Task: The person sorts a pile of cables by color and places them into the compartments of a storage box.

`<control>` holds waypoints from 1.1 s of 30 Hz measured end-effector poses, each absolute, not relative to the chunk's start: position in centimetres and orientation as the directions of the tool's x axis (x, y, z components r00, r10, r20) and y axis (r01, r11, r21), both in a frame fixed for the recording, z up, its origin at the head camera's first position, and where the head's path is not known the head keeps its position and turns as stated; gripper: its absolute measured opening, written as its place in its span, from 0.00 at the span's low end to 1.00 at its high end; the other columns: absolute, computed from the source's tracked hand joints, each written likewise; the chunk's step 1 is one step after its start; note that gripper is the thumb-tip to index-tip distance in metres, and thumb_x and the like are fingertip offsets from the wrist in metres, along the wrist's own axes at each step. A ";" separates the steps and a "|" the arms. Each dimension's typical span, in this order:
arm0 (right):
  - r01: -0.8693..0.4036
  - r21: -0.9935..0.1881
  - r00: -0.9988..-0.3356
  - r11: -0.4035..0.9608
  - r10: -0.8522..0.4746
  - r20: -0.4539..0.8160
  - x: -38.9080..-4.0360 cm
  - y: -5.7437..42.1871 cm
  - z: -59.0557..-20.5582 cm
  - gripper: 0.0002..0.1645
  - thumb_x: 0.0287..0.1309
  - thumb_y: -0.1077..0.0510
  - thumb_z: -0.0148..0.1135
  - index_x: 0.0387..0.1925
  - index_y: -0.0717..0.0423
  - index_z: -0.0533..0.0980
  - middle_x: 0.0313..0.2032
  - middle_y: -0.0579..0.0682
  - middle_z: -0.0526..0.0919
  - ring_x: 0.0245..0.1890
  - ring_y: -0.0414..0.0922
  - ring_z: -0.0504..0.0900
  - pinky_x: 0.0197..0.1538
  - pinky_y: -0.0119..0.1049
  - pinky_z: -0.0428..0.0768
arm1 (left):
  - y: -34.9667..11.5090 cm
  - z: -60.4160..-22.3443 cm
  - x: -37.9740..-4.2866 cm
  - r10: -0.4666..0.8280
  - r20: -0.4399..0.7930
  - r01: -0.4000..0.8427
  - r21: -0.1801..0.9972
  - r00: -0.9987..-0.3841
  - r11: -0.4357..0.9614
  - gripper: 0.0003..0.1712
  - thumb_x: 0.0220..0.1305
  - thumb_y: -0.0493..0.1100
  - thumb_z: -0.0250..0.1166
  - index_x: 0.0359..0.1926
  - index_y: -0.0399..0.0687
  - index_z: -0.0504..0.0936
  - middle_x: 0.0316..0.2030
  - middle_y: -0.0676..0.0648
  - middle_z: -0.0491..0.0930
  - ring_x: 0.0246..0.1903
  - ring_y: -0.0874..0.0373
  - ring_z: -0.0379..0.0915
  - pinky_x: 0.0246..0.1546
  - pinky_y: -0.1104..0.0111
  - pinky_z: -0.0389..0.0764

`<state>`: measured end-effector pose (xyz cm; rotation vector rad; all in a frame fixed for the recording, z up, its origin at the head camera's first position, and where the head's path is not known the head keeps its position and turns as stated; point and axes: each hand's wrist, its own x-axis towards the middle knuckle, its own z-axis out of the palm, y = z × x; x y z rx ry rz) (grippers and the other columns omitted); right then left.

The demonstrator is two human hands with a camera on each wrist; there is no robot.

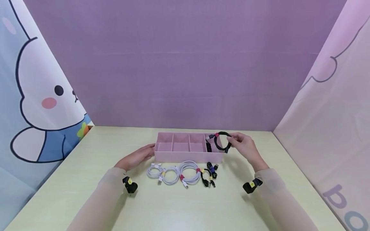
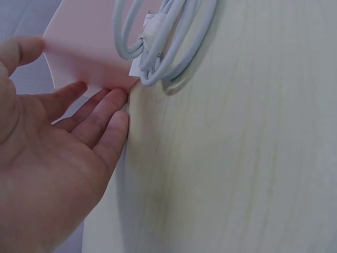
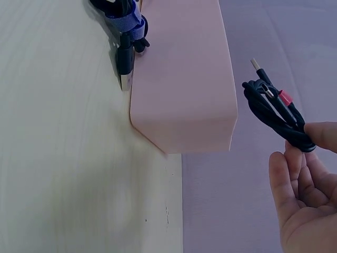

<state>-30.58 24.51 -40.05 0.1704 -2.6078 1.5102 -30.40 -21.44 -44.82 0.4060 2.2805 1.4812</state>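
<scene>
A coiled black cable (image 1: 224, 132) with a red tie hangs above the right end of the pink divided box (image 1: 188, 157). My right hand (image 1: 245, 147) pinches the coil between thumb and fingertips; its metal plug points away from the hand in the right wrist view. At the box's left end, my left hand (image 1: 138, 157) touches the wall, its thumb and fingers (image 2: 100, 118) spread along it. Another black item (image 1: 208, 147) lies in the rightmost compartment, partly hidden by the front wall. The other compartments look bare.
In front of the box lie several tied cables: a small white coil (image 1: 154, 177), a white coil with a yellow tie (image 1: 170, 183), a larger white coil with red ties (image 1: 190, 183), a black cable with a yellow tie (image 1: 206, 183) and one with a purple tie (image 1: 212, 168).
</scene>
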 end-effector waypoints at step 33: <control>-0.124 -0.922 -0.989 0.366 0.028 0.145 -32.0 23.0 -41.3 0.26 0.68 0.49 0.64 0.57 0.64 0.77 0.40 0.56 0.85 0.40 0.55 0.86 0.46 0.37 0.86 | -21.5 -44.8 -30.5 0.427 -0.170 0.012 0.920 -0.888 0.391 0.35 0.80 0.51 0.44 0.79 0.42 0.49 0.77 0.43 0.53 0.74 0.47 0.52 0.73 0.58 0.56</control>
